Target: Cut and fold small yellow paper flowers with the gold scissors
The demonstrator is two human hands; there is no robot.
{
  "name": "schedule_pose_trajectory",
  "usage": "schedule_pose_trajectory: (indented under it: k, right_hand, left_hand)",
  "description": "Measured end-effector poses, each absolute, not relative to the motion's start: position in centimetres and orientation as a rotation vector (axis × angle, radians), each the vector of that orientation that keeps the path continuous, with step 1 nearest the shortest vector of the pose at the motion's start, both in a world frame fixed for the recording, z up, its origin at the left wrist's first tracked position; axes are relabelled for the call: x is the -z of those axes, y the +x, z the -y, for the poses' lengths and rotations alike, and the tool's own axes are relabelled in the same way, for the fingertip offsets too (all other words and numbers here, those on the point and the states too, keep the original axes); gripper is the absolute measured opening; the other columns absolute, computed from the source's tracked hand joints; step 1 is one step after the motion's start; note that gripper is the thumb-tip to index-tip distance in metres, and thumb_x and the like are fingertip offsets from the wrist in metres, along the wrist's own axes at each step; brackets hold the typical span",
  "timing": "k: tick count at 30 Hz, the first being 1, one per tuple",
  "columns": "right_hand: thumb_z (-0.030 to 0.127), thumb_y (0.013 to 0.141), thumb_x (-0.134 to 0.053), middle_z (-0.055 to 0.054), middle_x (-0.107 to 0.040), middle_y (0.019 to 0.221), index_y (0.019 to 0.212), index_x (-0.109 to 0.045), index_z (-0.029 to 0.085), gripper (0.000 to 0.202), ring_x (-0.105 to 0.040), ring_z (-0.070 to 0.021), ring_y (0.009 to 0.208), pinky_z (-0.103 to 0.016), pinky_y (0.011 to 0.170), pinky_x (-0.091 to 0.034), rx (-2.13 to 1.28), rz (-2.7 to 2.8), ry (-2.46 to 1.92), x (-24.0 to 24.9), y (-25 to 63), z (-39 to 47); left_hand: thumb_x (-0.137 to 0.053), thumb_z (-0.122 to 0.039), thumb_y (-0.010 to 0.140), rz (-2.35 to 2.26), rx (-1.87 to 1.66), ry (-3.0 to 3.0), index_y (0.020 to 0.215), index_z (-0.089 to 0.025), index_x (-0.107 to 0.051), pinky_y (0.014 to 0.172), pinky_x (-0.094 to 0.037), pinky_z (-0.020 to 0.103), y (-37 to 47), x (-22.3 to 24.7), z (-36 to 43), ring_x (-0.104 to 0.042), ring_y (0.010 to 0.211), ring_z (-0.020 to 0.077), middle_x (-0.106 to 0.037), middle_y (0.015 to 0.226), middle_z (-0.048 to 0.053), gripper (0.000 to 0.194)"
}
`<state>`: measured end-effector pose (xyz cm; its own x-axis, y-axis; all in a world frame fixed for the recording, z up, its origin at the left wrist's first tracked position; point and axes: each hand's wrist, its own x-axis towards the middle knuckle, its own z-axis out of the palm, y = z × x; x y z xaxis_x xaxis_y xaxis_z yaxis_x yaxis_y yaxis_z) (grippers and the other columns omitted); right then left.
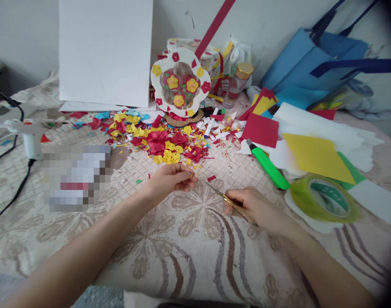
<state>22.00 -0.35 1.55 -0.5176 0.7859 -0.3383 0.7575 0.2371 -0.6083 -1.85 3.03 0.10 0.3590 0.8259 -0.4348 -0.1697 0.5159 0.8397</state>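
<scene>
My left hand [171, 179] is closed in a pinch, with a tiny bit of yellow paper [192, 176] at its fingertips. Gold-handled scissors [230, 201] are gripped in my right hand [251, 205]. Their blades point up and left, and the tips reach close to the pinched paper; I cannot tell whether they touch it. Just beyond my left hand lies a heap of red and yellow paper flowers [163, 145] among small scraps. One small red scrap [211, 178] rests on the cloth above the blades.
Behind the heap stands a flower-shaped paper lantern [179, 83]. To the right are a green utility knife [269, 167], a roll of tape [323, 199], a yellow sheet [317, 156] and a blue bag [311, 64]. A glue gun [31, 139] stands at the left, near a white board [105, 51].
</scene>
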Motion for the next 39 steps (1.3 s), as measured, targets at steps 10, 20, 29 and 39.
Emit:
schedule_pose_trajectory:
  k: [10,20,29,39]
  right_hand:
    - [0.033,0.085,-0.045,0.006,-0.034,0.054,0.063,-0.042,0.019,0.027,-0.030,-0.0085,0.050,-0.022,0.046,-0.021,-1.493,2.121,-1.447,-0.8,22.6,0.5]
    - [0.041,0.086,-0.046,0.006,-0.035,0.056,0.063,-0.040,0.018,0.033,-0.030,-0.0087,0.052,-0.023,0.048,-0.023,-1.523,2.134,-1.426,-0.8,22.4,0.5]
    - [0.046,0.084,-0.048,0.006,-0.032,0.054,0.063,-0.042,0.018,0.035,-0.027,-0.0085,0.050,-0.022,0.045,-0.021,-1.539,2.094,-1.446,-1.1,22.0,0.5]
    - [0.053,0.086,-0.043,0.006,-0.031,0.050,0.063,-0.043,0.019,0.041,-0.027,-0.0084,0.046,-0.022,0.044,-0.021,-1.545,2.069,-1.427,-1.5,21.9,0.6]
  left_hand:
    - [-0.073,-0.011,0.069,-0.812,-0.754,0.659,0.082,-0.013,-0.066,0.057,-0.045,0.014,-2.2,0.1,-3.2,-0.056,0.058,0.0040,-0.060,0.068,-0.002,0.015]
    - [-0.059,-0.001,0.079,-0.843,-0.779,0.554,0.085,-0.009,-0.068,0.066,-0.052,0.014,-2.2,-0.1,-3.4,-0.064,0.069,0.0067,-0.069,0.078,0.005,0.014]
    - [-0.072,-0.014,0.071,-0.851,-0.793,0.678,0.079,-0.013,-0.065,0.060,-0.045,0.015,-2.1,0.2,-2.9,-0.055,0.061,0.0044,-0.060,0.071,-0.002,0.011]
    - [-0.069,-0.015,0.074,-0.819,-0.800,0.605,0.080,-0.012,-0.067,0.060,-0.042,0.016,-1.9,0.0,-2.9,-0.051,0.062,0.0045,-0.058,0.073,0.000,0.007]
